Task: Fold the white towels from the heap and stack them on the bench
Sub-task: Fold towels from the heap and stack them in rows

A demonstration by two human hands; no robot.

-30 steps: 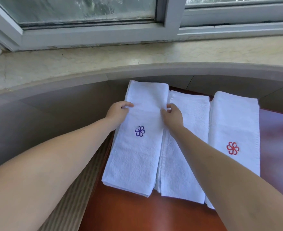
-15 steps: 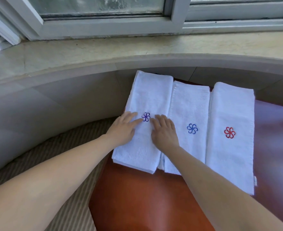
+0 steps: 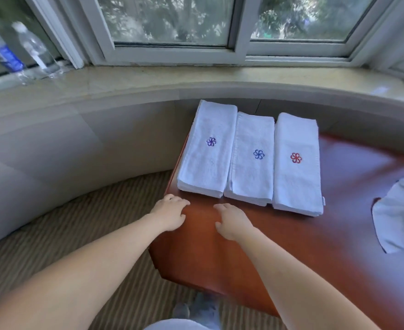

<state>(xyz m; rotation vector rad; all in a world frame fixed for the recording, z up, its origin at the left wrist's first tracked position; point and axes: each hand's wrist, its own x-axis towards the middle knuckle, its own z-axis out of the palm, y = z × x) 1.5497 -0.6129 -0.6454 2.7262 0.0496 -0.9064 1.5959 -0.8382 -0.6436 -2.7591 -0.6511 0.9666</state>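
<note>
Three folded towel stacks, all white terry. Left stack [image 3: 207, 153]: purple pinwheel-flower logo. Middle stack [image 3: 252, 160]: blue logo, same shape. Right stack [image 3: 296, 163]: red logo, same shape. Table [image 3: 220, 246]: glossy reddish-brown wood. Unfolded heap [image 3: 399, 213] at the right edge: white with a dark stripe low down. Carpet [image 3: 72, 234]: tan-brown, fine ribbed stripes. Window sill [image 3: 196, 77]: pale beige, faintly marbled. Window frames [image 3: 239, 27]: white, blurred green foliage behind the glass. Two bottles [image 3: 32, 48] at far left: clear, one with a blue label.
</note>
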